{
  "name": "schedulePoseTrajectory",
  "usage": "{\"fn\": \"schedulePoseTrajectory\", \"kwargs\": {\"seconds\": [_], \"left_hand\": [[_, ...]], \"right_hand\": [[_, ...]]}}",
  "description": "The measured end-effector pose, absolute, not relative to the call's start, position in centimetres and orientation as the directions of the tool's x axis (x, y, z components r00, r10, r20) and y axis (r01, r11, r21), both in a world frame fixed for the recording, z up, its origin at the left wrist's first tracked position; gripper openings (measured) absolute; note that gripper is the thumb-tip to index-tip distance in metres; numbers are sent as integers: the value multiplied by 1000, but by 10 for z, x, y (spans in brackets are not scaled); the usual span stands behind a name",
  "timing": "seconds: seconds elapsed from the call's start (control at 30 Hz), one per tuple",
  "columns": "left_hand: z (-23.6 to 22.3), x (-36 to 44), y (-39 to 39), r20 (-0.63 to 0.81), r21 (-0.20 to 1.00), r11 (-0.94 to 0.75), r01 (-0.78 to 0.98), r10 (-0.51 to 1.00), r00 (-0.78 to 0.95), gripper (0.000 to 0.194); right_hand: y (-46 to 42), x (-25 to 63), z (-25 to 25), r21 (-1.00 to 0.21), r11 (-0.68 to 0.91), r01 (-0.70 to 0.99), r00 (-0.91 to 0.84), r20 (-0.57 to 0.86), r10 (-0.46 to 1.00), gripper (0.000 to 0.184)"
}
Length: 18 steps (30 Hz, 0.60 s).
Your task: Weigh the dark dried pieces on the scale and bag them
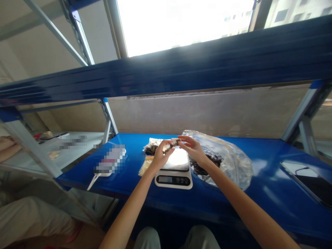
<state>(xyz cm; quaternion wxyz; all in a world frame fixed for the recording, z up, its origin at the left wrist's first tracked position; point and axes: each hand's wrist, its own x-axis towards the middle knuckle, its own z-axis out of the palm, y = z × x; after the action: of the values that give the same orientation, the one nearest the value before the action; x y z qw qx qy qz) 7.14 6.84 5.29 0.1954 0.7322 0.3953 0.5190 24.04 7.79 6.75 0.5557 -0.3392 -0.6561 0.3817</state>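
Room: A bright window [181,27] lies ahead of you, behind a blue steel shelf rack [166,72].
Work shelf: The rack's blue shelf [261,197] spans your view, with your knees [176,238] just below its front edge.
Nearby person: At far left, a forearm [9,148] rests on a lower pale shelf [77,155].
Shelf items: A pixelated object [110,160] with a white cable [92,182] sits left of the scale. A dark-screened tablet [306,181] lies at far right.
Scale: A white digital kitchen scale [173,178] stands mid-shelf, its display lit but unreadable.
Bags: A large clear plastic bag [233,162] of dark dried pieces [204,166] lies against the scale's right side. Two small bags [147,155] sit at its left.
Left hand: Your left hand [160,155] pinches the small piece between its fingers.
Right hand: Your right hand [192,148] reaches in, its fingertips [179,142] at the piece; you cannot tell whether they press it.
Small piece: The small piece [169,145], dark and pale, is held above the scale's back edge, too small to identify.
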Motion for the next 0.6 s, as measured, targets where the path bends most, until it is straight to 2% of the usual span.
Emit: {"fn": "schedulePoseTrajectory", "kwargs": {"seconds": [0.23,0.4,0.6], "left_hand": [[52,72,69,601,701,-604,379,786,141,26],[51,73,67,571,701,-600,386,796,201,36],[57,73,65,552,738,-611,286,791,264,40]], "right_hand": [[81,241,65,-867,498,3,-128,494,860,38],[80,240,64,-873,487,19,-146,480,865,39],[80,240,64,-876,480,47,-147,469,871,37]]}}
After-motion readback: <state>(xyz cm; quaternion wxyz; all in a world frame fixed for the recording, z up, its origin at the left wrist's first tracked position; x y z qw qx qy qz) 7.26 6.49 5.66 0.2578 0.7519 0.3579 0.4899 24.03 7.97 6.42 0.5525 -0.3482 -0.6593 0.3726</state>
